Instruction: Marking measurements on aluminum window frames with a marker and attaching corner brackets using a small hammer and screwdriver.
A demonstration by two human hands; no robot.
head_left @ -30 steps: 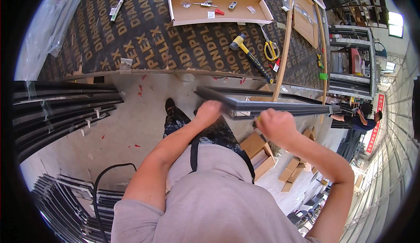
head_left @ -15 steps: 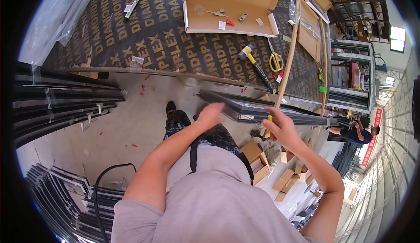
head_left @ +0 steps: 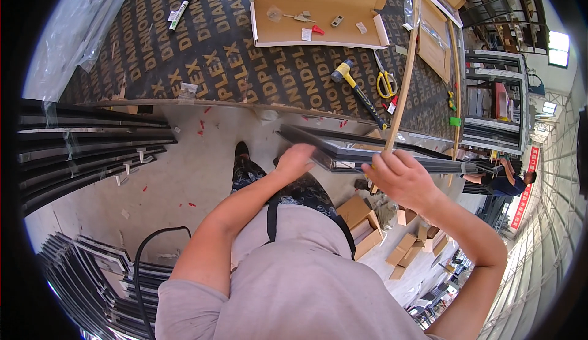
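Observation:
A dark metal frame (head_left: 349, 154), like a window or door sash, leans below the workbench edge with one corner toward me. At that near corner my left hand (head_left: 296, 162) holds the edge, its fingertips partly hidden behind the profile. My right hand (head_left: 401, 178) is closed round a yellow-handled screwdriver, beside the frame's near side. The fingers cover nearly all of the handle, and the blade points left toward the corner. Whether its tip touches a screw is too small to tell.
The workbench (head_left: 214, 77) carries an open cardboard box (head_left: 318, 9) with small parts, a mallet (head_left: 360, 95), scissors (head_left: 386, 83) and a marker (head_left: 181, 12). Wooden strips (head_left: 404, 74) stand at the right. Dark profiles (head_left: 92, 138) stack at left; cartons (head_left: 365, 227) lie below. Another person (head_left: 511, 184) is far right.
My right hand has turned over and moved slightly right, so its back now hides the yellow handle that showed before. The left hand stays on the frame's corner.

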